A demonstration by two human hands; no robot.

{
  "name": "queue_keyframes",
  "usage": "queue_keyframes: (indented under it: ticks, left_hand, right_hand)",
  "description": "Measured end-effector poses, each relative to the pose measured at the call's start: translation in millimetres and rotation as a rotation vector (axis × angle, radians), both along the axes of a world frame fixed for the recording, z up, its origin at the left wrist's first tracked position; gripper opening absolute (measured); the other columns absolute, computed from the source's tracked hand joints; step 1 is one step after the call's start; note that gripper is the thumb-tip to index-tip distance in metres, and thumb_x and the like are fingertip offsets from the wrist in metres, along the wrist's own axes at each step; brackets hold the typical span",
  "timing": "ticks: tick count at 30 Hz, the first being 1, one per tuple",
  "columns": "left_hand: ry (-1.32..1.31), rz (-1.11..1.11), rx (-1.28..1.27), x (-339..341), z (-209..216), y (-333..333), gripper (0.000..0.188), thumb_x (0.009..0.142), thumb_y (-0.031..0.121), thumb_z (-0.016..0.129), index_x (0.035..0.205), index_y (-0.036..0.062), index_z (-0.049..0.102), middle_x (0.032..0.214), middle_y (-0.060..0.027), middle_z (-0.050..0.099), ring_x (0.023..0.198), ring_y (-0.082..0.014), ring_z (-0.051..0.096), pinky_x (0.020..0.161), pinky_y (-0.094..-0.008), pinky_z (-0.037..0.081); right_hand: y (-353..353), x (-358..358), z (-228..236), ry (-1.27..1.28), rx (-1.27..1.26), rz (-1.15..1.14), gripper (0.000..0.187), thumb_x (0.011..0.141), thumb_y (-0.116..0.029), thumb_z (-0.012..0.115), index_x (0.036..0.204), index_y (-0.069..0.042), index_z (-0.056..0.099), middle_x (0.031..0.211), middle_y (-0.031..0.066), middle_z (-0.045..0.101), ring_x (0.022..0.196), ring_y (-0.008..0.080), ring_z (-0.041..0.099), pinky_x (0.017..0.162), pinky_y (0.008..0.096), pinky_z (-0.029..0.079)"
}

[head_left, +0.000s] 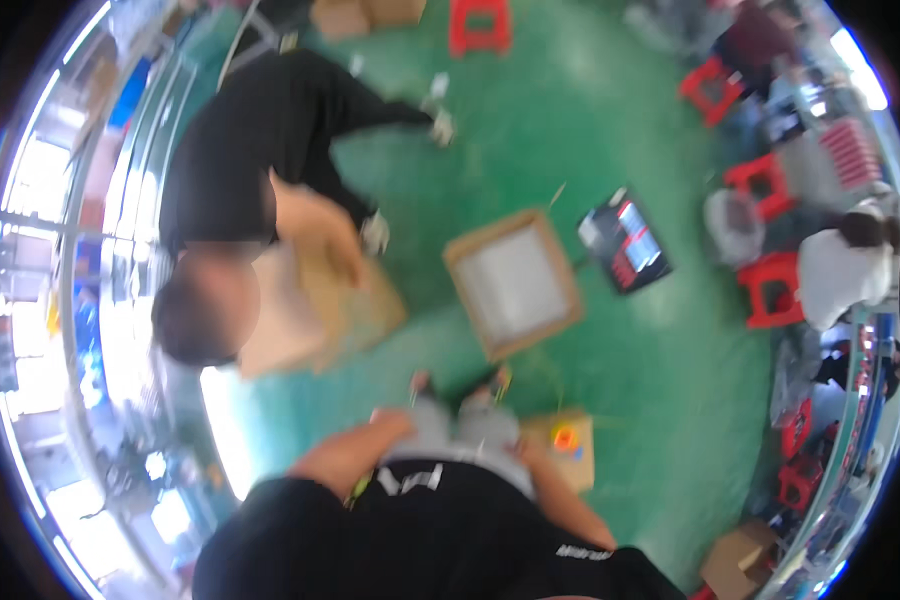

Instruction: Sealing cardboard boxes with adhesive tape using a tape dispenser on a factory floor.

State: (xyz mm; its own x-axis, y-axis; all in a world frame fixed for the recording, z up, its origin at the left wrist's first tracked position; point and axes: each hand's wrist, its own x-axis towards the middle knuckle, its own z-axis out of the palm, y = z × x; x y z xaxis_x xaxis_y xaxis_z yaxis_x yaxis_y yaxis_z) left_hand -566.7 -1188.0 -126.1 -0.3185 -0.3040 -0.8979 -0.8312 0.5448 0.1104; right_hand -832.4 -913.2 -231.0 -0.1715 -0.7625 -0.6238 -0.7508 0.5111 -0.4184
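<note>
My left hand lies at the left thigh of my grey trousers, its fingers smeared by motion. My right hand hangs beside the other thigh, close to a cardboard box, and its fingers are hidden or blurred. On top of that box sits a small round orange and yellow thing, perhaps a tape roll. Ahead of my feet an open cardboard box stands on the floor, showing a whitish inside. Neither hand touches it.
At the left, another person in black bends over a large carton. A dark, flat printed package lies right of the open box on the green floor. Red stools and seated people line the right side.
</note>
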Motion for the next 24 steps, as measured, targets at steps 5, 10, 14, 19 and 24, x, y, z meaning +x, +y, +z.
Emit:
queue_keyframes:
  ticks: [5, 10, 14, 19, 24]
  left_hand:
    - [-0.204, 0.02, 0.149, 35.4, -7.5, -6.9, 0.049, 0.077, 0.044, 0.058, 0.115, 0.0148, 0.062, 0.122, -0.0136, 0.057, 0.112, -0.031, 0.054, 0.094, -0.0502, 0.041]
    - [0.207, 0.088, -0.218, 26.5, 56.5, -35.9, 0.035, 0.086, 0.03, 0.048, 0.084, 0.0014, 0.067, 0.091, -0.0223, 0.064, 0.084, -0.0381, 0.063, 0.074, -0.0494, 0.049]
    - [0.258, 0.241, -0.189, 36.4, 33.9, -57.9, 0.036, 0.088, 0.024, 0.039, 0.088, 0.0013, 0.066, 0.093, -0.0217, 0.064, 0.089, -0.0385, 0.062, 0.079, -0.0493, 0.049]
    - [0.251, 0.037, 0.046, 18.7, 14.1, -93.2, 0.05, 0.09, 0.042, 0.038, 0.091, 0.0005, 0.067, 0.097, -0.0242, 0.063, 0.09, -0.0396, 0.061, 0.081, -0.0498, 0.047]
    - [0.137, -0.18, 0.191, 33.3, 55.7, -141.0, 0.066, 0.083, 0.059, 0.044, 0.095, -0.0023, 0.066, 0.098, -0.0266, 0.062, 0.094, -0.0407, 0.06, 0.083, -0.0482, 0.045]
  right_hand:
    - [-57.4, 19.3, 74.3, -0.389, 0.306, -0.284, 0.045, 0.075, -0.046, 0.066, 0.099, -0.008, 0.066, 0.095, 0.0141, 0.066, 0.088, 0.0294, 0.062, 0.08, 0.0393, 0.048]
    - [-73.8, 20.9, 72.3, -0.33, 0.186, -0.038, 0.026, 0.073, -0.032, 0.064, 0.089, -0.012, 0.069, 0.088, 0.015, 0.066, 0.083, 0.0305, 0.063, 0.077, 0.0413, 0.049]
    - [-90.5, 40.7, 62.6, -0.008, 0.129, 0.058, 0.022, 0.081, -0.02, 0.053, 0.078, -0.003, 0.067, 0.083, 0.0205, 0.064, 0.075, 0.0358, 0.063, 0.07, 0.0448, 0.05]
    - [-109.8, 59.0, 69.2, -0.081, 0.081, -0.233, 0.03, 0.083, -0.026, 0.053, 0.082, 0.0, 0.066, 0.087, 0.0244, 0.063, 0.082, 0.0385, 0.062, 0.075, 0.0471, 0.048]
    - [-123.9, 111.4, 113.7, 0.034, 0.337, -0.549, 0.048, 0.082, -0.044, 0.052, 0.087, 0.001, 0.066, 0.09, 0.0243, 0.063, 0.087, 0.0397, 0.061, 0.08, 0.0441, 0.048]
